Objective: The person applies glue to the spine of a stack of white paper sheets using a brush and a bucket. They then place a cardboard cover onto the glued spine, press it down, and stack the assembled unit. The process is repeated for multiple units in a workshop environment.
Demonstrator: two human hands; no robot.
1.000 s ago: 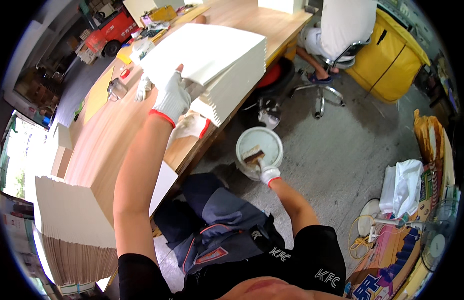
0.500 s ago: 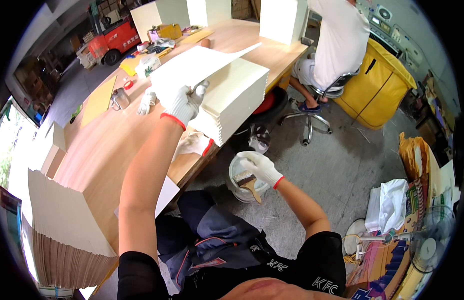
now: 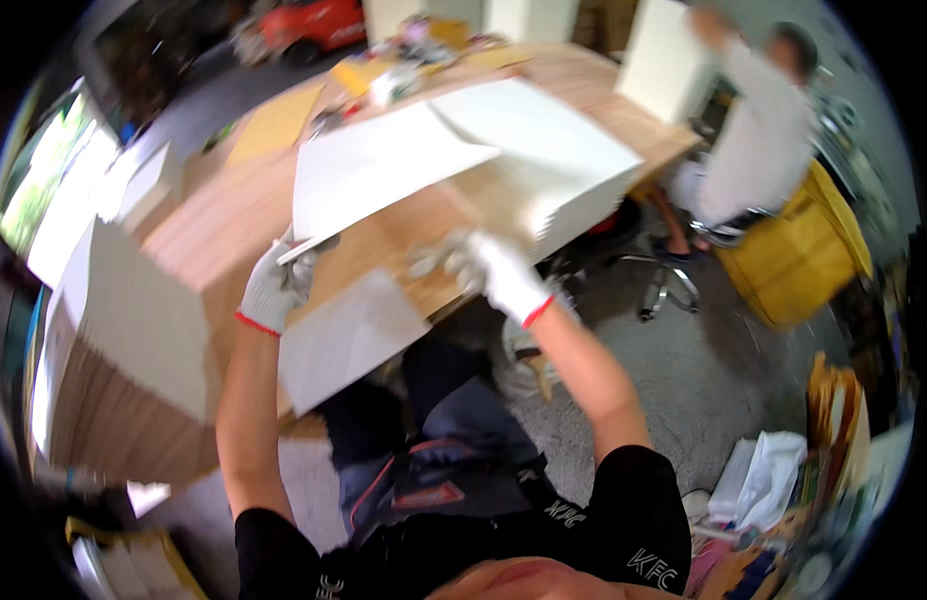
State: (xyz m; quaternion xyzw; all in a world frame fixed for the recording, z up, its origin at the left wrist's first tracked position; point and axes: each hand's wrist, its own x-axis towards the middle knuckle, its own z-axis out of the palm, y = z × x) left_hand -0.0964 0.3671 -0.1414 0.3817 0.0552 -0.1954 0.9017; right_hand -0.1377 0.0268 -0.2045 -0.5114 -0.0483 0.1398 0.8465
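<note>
My left hand, in a white knit glove with a red cuff, is closed on the near corner of a white sheet. The sheet is raised and curved over the wooden table. To its right is a thick stack of white sheets. My right hand, gloved the same way, hangs over the table's near edge in front of the stack; its fingers are smeared by motion, and no held thing shows. Below it stands a bucket with a brush handle in it, partly hidden by my forearm.
A pale sheet lies across the table's near edge. At left stands a tall pile of boards. A seated person works at right beside a yellow bag. Small tools and a yellow board lie at the far side.
My left hand has moved left and nearer, drawing the white sheet off the stack. My right hand has risen from the bucket to the table edge. The view has shifted.
</note>
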